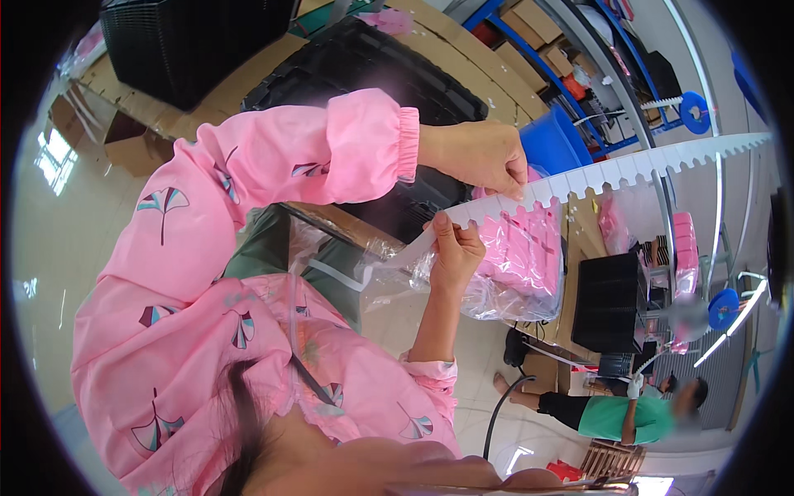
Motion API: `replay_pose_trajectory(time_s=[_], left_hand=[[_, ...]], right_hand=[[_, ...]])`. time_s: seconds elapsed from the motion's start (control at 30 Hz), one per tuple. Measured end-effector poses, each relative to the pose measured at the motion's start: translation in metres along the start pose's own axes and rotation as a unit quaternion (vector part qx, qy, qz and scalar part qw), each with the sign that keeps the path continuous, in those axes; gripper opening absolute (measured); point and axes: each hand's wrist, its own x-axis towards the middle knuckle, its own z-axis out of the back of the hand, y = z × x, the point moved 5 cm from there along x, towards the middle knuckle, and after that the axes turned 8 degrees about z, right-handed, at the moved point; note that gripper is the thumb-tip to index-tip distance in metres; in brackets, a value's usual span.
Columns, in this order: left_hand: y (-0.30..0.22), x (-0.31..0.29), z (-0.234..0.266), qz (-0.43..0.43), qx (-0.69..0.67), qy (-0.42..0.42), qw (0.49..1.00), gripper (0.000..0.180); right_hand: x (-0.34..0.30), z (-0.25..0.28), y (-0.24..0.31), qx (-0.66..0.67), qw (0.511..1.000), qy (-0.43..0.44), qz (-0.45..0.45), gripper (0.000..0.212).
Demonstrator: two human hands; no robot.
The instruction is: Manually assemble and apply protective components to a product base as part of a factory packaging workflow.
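A long white strip with a toothed edge (604, 172) runs across the upper right, cut into several short tabs along its length. My left hand (484, 159), in a pink sleeve, is closed with its fingertips pinched at the strip's edge. Just below it, my right hand (456, 252) pinches the strip between thumb and fingers. Past my right hand a loose, smooth tail of the strip (389, 263) hangs toward my lap. Behind the hands lie pink packs in clear plastic (525, 248), partly hidden by them.
A black plastic crate (356, 78) lies on the brown worktable (451, 37), near a blue bin (554, 140). Another black crate (609, 302) stands to the right. Blue reels (695, 112) hang by metal frames. A person in a green shirt (616, 417) is farther off.
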Motion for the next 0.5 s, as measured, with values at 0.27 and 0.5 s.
replay_pose_trajectory(time_s=[0.27,0.5], left_hand=[[0.027,-0.030,0.017,0.028,0.062,-0.073,0.995,0.016],[0.073,-0.061,0.016,0.132,0.039,-0.037,0.990,0.015]], right_hand=[[-0.012,-0.030,-0.018,0.038,0.996,0.063,-0.048,0.016],[-0.035,-0.047,-0.043,0.044,0.988,0.128,-0.074,0.013]])
